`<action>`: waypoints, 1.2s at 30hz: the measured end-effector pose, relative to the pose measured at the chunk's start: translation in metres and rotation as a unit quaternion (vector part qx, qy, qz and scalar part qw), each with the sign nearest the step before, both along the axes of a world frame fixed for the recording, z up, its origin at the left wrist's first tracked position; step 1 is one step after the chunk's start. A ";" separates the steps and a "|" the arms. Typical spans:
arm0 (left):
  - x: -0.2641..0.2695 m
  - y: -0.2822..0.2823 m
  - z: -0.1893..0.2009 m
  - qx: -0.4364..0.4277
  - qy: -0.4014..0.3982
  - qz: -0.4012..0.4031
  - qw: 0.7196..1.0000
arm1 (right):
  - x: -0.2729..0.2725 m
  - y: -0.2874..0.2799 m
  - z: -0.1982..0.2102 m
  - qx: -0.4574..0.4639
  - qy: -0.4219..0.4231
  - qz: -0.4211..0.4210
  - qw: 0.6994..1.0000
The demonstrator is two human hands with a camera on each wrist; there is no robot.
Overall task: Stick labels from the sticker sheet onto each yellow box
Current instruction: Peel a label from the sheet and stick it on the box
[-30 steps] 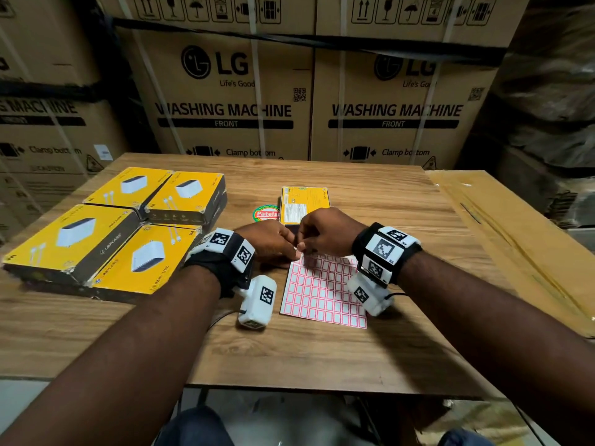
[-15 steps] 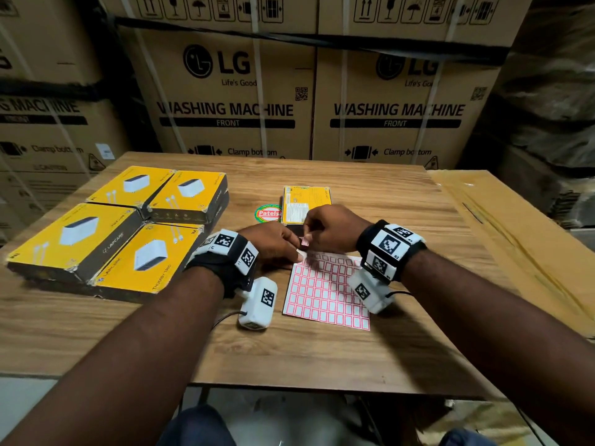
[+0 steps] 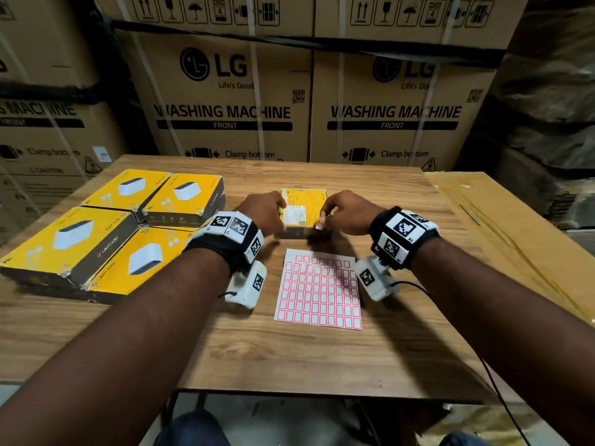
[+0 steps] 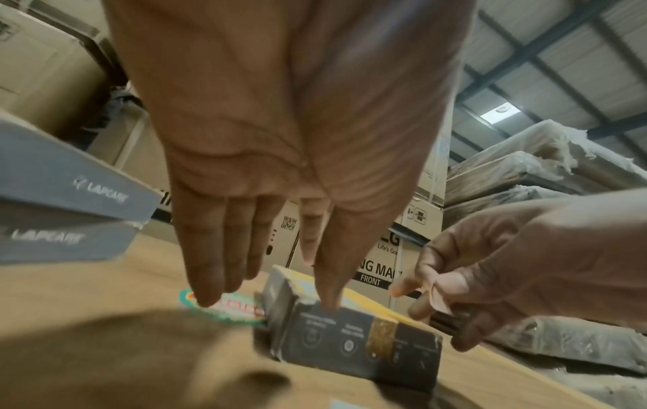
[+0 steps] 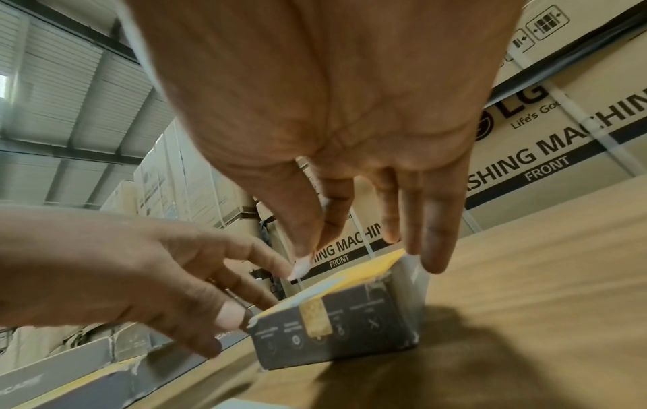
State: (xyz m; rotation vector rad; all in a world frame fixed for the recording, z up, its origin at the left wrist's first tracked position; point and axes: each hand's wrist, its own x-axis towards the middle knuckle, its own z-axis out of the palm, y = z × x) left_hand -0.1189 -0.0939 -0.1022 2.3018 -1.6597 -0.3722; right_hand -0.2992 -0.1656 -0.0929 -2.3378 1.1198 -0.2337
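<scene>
The scene is lit dimly and warmly from overhead; a ceiling lamp (image 4: 503,110) is seen glowing in the left wrist view. Soft dark shadows are cast on the table (image 3: 322,365) beneath both wrists and toward its near edge. The corners of the head view are darkened, and straight carton (image 3: 225,101) edges are bowed by the wide lens. Both wrist views are smeared by motion blur, with the palms close up and out of focus. No glare is seen.
</scene>
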 end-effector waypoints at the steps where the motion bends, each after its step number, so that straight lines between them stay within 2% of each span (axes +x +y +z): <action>1: -0.002 -0.002 -0.002 0.033 0.007 -0.020 0.999 | 0.001 0.000 0.000 0.010 0.010 0.001 1.000; 3: -0.005 -0.006 -0.006 0.067 0.044 -0.045 0.996 | 0.003 0.001 -0.001 0.038 0.023 0.004 0.999; 7: -0.004 -0.010 -0.008 0.055 0.090 -0.034 0.994 | 0.010 0.004 0.004 0.075 0.011 0.018 0.997; 10: 0.002 -0.008 -0.004 -0.005 0.151 -0.015 0.988 | 0.013 0.006 0.012 0.104 -0.001 0.029 0.994; 13: 0.004 -0.005 0.005 -0.075 0.170 -0.007 0.983 | 0.012 0.002 0.024 0.118 -0.014 0.010 0.993; 15: 0.002 -0.003 0.012 -0.092 0.177 -0.015 0.980 | 0.011 -0.001 0.033 0.110 -0.015 -0.003 0.994; 20: -0.007 0.003 0.021 -0.072 0.260 -0.033 0.962 | 0.007 -0.005 0.050 0.075 -0.006 -0.042 0.996; 23: -0.008 0.006 0.021 -0.073 0.278 -0.037 0.957 | 0.006 -0.003 0.055 0.052 -0.003 -0.028 0.998; 27: -0.008 0.004 0.021 -0.076 0.298 -0.018 0.951 | 0.009 0.005 0.058 0.027 0.023 -0.002 0.999; 30: -0.010 0.002 0.020 -0.078 0.321 0.002 0.944 | 0.014 0.008 0.056 -0.031 0.042 -0.003 0.999; 36: -0.012 0.003 0.021 -0.081 0.356 0.035 0.930 | 0.018 0.009 0.050 -0.068 0.043 -0.007 0.997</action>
